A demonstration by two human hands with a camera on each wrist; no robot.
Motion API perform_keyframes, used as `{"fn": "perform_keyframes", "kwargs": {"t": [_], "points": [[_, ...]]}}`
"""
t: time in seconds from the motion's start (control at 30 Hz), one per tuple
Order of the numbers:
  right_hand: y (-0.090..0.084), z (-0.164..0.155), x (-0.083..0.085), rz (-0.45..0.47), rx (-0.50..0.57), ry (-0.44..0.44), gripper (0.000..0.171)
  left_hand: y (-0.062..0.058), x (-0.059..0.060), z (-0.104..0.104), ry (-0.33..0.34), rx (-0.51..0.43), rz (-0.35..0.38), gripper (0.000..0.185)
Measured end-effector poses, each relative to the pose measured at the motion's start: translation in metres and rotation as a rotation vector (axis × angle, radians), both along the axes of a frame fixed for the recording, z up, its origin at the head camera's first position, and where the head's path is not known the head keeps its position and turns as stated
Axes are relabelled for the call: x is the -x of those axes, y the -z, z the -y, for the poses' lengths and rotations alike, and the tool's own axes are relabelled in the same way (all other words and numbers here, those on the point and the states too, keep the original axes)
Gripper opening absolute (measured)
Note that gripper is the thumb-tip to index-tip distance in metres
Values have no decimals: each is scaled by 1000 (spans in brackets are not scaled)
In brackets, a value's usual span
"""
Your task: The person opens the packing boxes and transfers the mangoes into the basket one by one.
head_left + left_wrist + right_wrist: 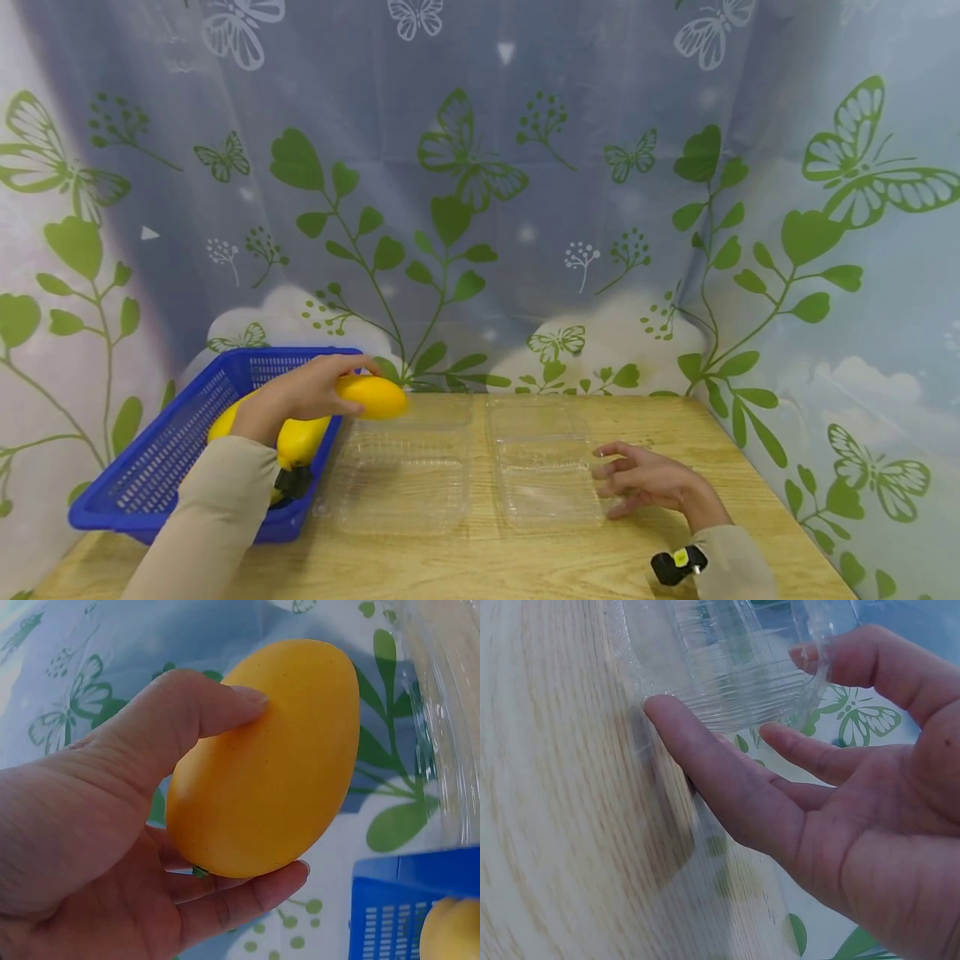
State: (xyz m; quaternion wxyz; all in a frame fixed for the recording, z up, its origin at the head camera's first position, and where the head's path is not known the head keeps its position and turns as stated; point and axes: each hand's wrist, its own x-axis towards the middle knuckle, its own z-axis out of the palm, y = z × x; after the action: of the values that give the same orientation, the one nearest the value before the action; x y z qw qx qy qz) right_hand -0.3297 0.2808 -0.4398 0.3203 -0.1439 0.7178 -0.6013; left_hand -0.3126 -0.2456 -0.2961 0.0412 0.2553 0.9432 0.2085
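Observation:
My left hand [311, 390] grips a smooth yellow mango [372, 397] above the right rim of a blue basket [142, 471]. In the left wrist view the thumb lies over the mango [274, 765], with fingers beneath and a small green stem spot at its lower end. More yellow fruit [302, 439] sits in the basket, partly hidden by the arm. My right hand [648, 481] is at the right side of a clear plastic container [551, 500]. Its fingers are extended, and the fingertips touch the container's edge [727, 701] in the right wrist view.
A second clear container [405, 504] lies between the basket and the right container, its lid part folded back. Both rest on a wooden table [450, 571]. A patterned curtain [480, 250] hangs behind and at both sides. Each wrist carries a small black camera [677, 567].

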Motion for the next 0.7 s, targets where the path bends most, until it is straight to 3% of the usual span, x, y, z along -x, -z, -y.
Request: {"fn": "perform_keyframes", "kwargs": {"t": [0.17,0.7], "points": [[0,0,-1,2,-2,4,73,0,-2,11,-36,-11,11,47],[-3,2,-2,-1,1,-2,76,-3,-5,41,-67,13,-12,49]]}}
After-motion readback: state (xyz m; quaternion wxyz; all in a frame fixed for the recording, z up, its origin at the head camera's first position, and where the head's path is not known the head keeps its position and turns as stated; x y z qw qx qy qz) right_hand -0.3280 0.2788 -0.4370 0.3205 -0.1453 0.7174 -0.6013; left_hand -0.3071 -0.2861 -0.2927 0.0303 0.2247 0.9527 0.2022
